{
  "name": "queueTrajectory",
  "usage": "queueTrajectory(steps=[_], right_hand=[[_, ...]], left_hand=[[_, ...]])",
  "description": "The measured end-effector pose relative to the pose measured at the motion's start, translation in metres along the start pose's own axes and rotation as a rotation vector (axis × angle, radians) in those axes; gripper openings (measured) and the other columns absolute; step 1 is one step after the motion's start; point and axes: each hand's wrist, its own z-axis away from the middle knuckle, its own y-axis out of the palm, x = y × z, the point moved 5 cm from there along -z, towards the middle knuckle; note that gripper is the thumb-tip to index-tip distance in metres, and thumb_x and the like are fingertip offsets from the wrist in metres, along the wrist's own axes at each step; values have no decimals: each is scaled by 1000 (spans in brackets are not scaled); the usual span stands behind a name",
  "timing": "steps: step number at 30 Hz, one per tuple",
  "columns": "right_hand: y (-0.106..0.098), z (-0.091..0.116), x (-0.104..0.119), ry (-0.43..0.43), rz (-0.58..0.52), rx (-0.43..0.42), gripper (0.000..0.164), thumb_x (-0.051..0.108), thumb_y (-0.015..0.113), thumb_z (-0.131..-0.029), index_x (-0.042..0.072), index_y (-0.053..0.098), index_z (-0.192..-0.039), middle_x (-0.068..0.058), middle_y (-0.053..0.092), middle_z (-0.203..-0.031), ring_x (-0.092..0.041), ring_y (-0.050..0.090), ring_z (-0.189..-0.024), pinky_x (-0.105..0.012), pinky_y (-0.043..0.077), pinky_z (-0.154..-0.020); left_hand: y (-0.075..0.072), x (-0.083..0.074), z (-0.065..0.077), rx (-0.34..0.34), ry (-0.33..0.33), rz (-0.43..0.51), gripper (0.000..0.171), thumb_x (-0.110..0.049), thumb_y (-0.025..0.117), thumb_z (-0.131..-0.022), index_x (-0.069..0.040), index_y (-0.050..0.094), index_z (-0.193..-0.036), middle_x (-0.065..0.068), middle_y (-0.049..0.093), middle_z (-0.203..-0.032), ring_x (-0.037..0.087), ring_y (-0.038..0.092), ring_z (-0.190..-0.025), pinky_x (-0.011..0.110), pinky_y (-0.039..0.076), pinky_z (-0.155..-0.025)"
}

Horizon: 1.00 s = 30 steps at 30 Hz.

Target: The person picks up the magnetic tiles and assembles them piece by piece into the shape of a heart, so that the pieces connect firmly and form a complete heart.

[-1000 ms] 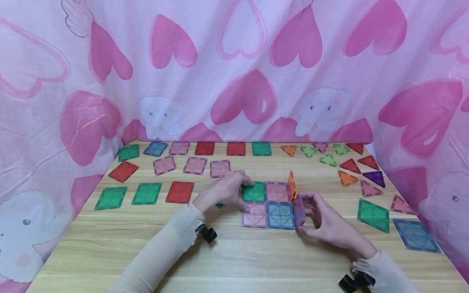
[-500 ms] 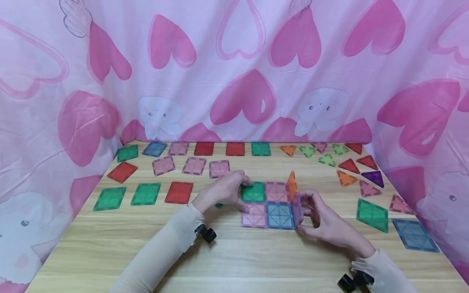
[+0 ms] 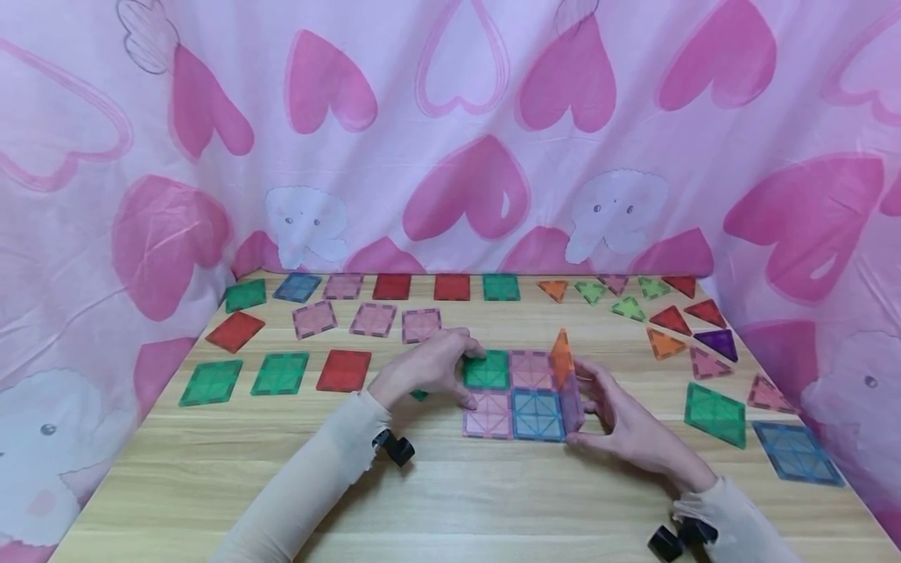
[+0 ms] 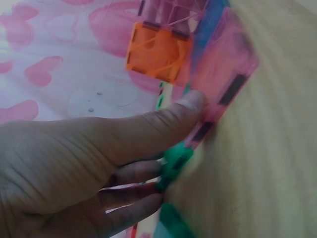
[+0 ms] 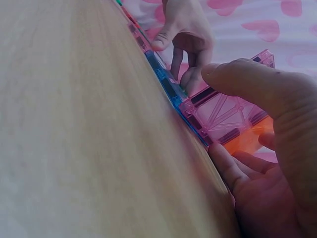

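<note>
Four-tile flat block: a green magnetic tile (image 3: 495, 370) and a pink tile (image 3: 533, 369) behind, a pink tile (image 3: 486, 418) and a blue tile (image 3: 538, 414) in front. Along its right side stand an orange tile (image 3: 561, 360) and, nearer, an upright pink tile (image 3: 572, 403). My right hand (image 3: 637, 430) holds that upright tile, thumb at its near edge and fingers on its outer side. At the block's left side, my left hand (image 3: 428, 366) rests its thumb on the front pink tile and its fingers against the green one. A bit of another green tile (image 3: 419, 395) peeks out beneath that hand.
Red (image 3: 344, 370), green (image 3: 280, 373) and pink (image 3: 374, 319) square tiles lie to the left and back. Several triangle tiles (image 3: 672, 318) are spread at the back right, with a green square (image 3: 716, 414) and a blue square (image 3: 797, 452) nearer. A heart-patterned curtain (image 3: 468, 188) encloses the table.
The orange tile has turned to show more of its face, and the upright pink tile has shifted slightly with my right fingers. My left hand has stayed in place.
</note>
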Motion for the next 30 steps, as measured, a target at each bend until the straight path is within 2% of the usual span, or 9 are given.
queueTrajectory(steps=[2,5,8,12,18,24,30], right_hand=[[1,0,-1,-11,-10,3,112,3,92,-90,13,20,-175,-30,39,-171,-27,50,-153,-22,51,-115],[2,1,-1,-14,-22,4,112,3,92,-90,14,20,-176,-29,40,-170,-17,53,-150,-22,51,-114],[3,2,-2,-2,-13,-6,112,4,93,-90,16,21,-175,-26,42,-170,-13,52,-149,-21,52,-113],[3,5,-3,5,-3,-4,112,6,93,-90,17,22,-175,-24,41,-171,-17,53,-150,-23,53,-113],[2,7,-3,18,-3,-1,114,8,94,-89,18,21,-176,-24,41,-172,-21,53,-150,-24,53,-113],[1,5,-1,25,15,-7,114,10,95,-89,19,21,-176,-22,41,-172,-19,54,-150,-23,52,-114],[1,2,-3,36,20,0,113,13,95,-89,23,22,-175,-21,41,-172,-24,57,-147,-22,51,-114]], left_hand=[[-6,4,1,-1,8,11,76,-33,103,-81,-8,72,-146,7,72,-138,22,67,-126,39,56,-112],[-21,15,4,-51,-4,29,74,-28,102,-83,-9,71,-147,8,72,-145,28,67,-132,46,55,-115],[-37,30,9,-127,-67,46,71,-26,101,-85,-10,71,-147,8,70,-148,31,62,-138,53,53,-117],[-50,49,19,-194,-169,55,66,-24,98,-89,-11,71,-148,9,66,-152,34,55,-143,59,52,-117],[-48,69,22,-190,-226,-10,67,-25,95,-92,-9,68,-152,13,65,-155,35,59,-143,57,52,-119],[-46,77,19,-184,-263,-30,60,-22,92,-95,-9,71,-149,12,71,-148,31,64,-131,53,54,-116],[-44,78,11,-200,-171,-88,39,-14,88,-99,-7,79,-136,10,79,-128,26,69,-108,41,63,-98]])
